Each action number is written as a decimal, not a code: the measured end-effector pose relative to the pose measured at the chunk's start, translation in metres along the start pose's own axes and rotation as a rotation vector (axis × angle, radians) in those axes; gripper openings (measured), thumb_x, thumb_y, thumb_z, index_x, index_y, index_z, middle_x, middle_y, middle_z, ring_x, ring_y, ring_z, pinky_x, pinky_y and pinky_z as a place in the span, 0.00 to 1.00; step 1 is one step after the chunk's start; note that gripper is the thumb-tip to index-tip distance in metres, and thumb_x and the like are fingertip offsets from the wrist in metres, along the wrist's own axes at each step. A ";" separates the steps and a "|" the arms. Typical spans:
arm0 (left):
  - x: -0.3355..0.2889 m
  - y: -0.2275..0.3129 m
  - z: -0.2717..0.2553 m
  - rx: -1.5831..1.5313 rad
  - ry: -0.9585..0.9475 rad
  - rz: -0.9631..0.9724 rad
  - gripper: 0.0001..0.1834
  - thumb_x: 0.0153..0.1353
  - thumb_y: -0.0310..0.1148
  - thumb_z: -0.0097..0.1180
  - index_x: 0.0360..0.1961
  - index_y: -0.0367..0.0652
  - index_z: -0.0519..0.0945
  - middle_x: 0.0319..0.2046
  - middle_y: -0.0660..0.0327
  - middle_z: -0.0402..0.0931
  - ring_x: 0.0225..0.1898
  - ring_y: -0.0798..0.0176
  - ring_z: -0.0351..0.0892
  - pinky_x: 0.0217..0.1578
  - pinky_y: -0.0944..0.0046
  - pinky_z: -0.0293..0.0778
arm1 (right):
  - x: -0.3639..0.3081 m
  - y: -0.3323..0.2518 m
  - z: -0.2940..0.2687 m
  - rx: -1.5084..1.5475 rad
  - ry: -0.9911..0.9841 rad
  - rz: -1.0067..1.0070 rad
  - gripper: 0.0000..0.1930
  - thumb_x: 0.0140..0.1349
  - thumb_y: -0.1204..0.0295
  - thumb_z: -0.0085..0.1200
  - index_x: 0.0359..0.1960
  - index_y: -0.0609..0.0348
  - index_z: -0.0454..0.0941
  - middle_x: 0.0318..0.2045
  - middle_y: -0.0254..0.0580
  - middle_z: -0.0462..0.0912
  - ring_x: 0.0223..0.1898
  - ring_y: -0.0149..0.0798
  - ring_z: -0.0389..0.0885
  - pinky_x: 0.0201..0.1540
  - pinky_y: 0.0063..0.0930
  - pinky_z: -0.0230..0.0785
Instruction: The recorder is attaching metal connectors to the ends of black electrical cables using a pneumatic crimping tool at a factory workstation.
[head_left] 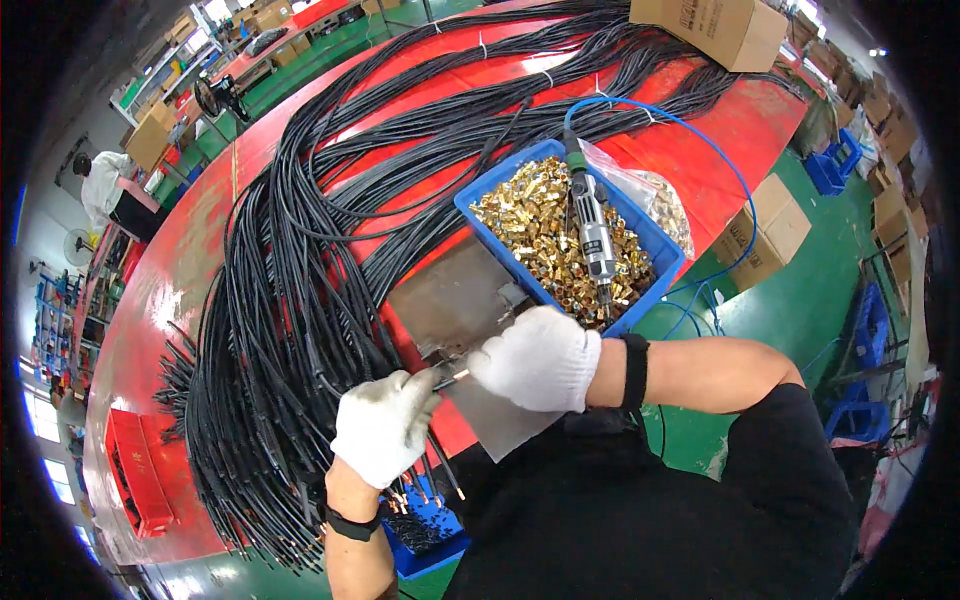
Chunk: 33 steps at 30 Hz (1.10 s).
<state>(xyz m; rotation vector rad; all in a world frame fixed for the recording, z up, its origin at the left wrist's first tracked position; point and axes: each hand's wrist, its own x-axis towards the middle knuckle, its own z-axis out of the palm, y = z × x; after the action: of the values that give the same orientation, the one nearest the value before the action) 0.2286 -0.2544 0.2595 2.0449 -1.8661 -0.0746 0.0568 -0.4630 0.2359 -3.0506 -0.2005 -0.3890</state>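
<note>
My left hand (385, 425), in a white glove, pinches a black cable (443, 384) whose bare copper-coloured end points toward my right hand. Also gloved in white, my right hand (540, 360) has its fingers closed just beside that cable end. What it grips, if anything, is hidden by the fingers. Beneath both hands lies a grey metal plate (455, 290). Past my right hand, a blue bin (497, 246) holds many small brass fittings (535, 215). A silver air-powered driver (592, 230) rests across the fittings, with a blue hose (715, 145) at its far end.
Long bundles of black cables (290, 250) cover much of the red table (150, 330). At its left stands a red box (140, 475). Below my left hand is a blue bin (425, 540) with small black parts. Cardboard boxes (765, 235) stand at right; a person (115, 195) is far left.
</note>
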 end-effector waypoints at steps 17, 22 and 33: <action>-0.017 -0.013 0.019 -0.004 0.164 -0.171 0.10 0.67 0.30 0.66 0.49 0.45 0.89 0.33 0.50 0.85 0.33 0.42 0.88 0.38 0.48 0.83 | 0.010 0.153 -0.030 0.003 -0.385 0.231 0.18 0.65 0.67 0.60 0.55 0.46 0.91 0.47 0.50 0.92 0.52 0.56 0.91 0.54 0.51 0.84; -0.020 -0.014 0.021 0.002 0.170 -0.162 0.10 0.68 0.31 0.66 0.49 0.44 0.89 0.34 0.49 0.86 0.33 0.41 0.88 0.38 0.47 0.83 | 0.039 0.154 -0.037 -0.018 -0.465 0.266 0.13 0.58 0.65 0.64 0.44 0.44 0.95 0.39 0.50 0.93 0.45 0.59 0.93 0.50 0.53 0.85; -0.022 -0.016 0.019 0.040 0.213 -0.137 0.16 0.68 0.31 0.67 0.56 0.47 0.88 0.31 0.52 0.83 0.30 0.44 0.87 0.34 0.49 0.83 | 0.018 0.141 -0.030 -0.136 -0.281 0.207 0.11 0.58 0.63 0.65 0.39 0.53 0.89 0.35 0.51 0.90 0.39 0.60 0.91 0.44 0.53 0.83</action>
<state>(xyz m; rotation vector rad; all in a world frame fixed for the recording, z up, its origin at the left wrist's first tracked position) 0.2360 -0.2366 0.2319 2.1132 -1.6116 0.1407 0.0856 -0.6030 0.2637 -3.2054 0.1364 0.0419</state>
